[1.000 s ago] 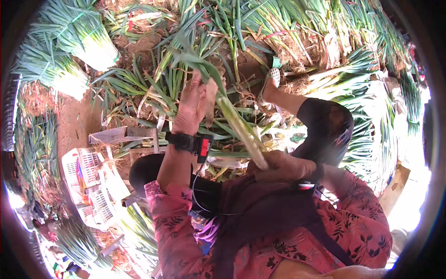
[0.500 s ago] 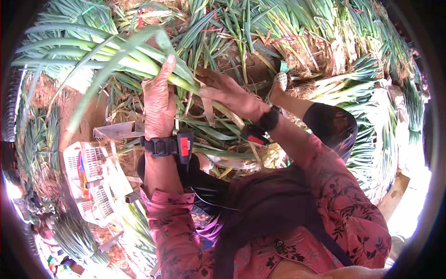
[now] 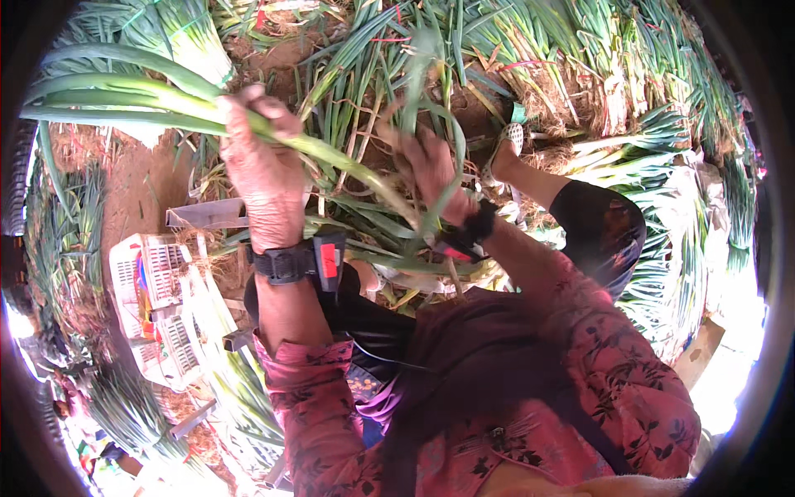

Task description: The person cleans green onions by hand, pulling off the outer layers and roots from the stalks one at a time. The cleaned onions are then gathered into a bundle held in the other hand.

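Observation:
Wrapped in my left hand (image 3: 263,161) is a green onion (image 3: 339,157). Its long green leaves fan out to the left, and its pale root end slants down to the right, below my other hand. My right hand (image 3: 429,166), smeared by motion, has its fingers curled around a loose strip of green onion leaf (image 3: 454,137). That leaf's upper part is blurred and its lower part hangs past my wrist. Under both hands lies a heap of green onions and leaf scraps (image 3: 373,224).
A white plastic basket (image 3: 149,282) stands at the left, with peeled stalks (image 3: 217,331) beside it. A metal bar (image 3: 207,215) juts out near my left wrist. Tied green onion bundles (image 3: 178,37) lie at the far left, and more bundles (image 3: 580,83) spread along the far right.
My right hand has come away from the stalk, pulling a leaf off with it. My left hand has shifted left along the green onion, whose lower stalk now shows bare.

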`<state>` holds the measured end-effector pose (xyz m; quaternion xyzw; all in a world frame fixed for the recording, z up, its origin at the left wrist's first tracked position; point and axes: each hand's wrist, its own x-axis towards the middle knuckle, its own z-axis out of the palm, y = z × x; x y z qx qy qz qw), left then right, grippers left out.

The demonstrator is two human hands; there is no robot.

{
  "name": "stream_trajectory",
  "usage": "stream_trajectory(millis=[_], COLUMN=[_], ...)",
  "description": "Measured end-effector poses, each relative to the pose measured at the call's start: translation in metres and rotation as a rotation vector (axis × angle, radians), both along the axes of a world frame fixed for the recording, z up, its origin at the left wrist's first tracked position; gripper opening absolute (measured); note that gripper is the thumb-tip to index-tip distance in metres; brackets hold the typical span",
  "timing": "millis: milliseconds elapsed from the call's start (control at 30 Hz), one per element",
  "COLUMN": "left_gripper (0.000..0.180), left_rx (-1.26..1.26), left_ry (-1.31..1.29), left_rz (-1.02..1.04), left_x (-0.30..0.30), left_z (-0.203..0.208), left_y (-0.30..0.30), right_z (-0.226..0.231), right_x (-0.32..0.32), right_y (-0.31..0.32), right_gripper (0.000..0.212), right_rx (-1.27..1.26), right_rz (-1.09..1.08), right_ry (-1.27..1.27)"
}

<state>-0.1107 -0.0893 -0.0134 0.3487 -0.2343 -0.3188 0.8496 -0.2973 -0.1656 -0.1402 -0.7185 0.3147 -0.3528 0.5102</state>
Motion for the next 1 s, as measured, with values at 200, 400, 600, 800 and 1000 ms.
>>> stream_trajectory(millis=[200, 400, 600, 800, 1000], left_gripper=[0.043, 0.048, 0.032, 0.022, 0.013], left_rx=[-0.023, 0.022, 0.193, 0.215, 0.137], left_ry=[-0.024, 0.153, 0.077, 0.097, 0.099], left_rz=[0.048, 0.024, -0.113, -0.078, 0.012], left_x=[0.028, 0.012, -0.022, -0.036, -0.034], left_z=[0.015, 0.027, -0.016, -0.013, -0.020], left_y=[0.011, 0.007, -0.012, -0.021, -0.031], right_z=[-0.117, -0.029, 0.093, 0.083, 0.082], right_x=[-0.140, -0.059, -0.005, 0.027, 0.029], right_y=[0.014, -0.024, -0.009, 0.009, 0.007], right_gripper=[0.042, 0.036, 0.028, 0.030, 0.029], right_rx=[-0.326, -0.201, -0.565, -0.462, -0.479], right_rz=[0.808, 0.684, 0.296, 0.200, 0.180], right_ry=[1.056, 0.403, 0.083, -0.063, 0.020])
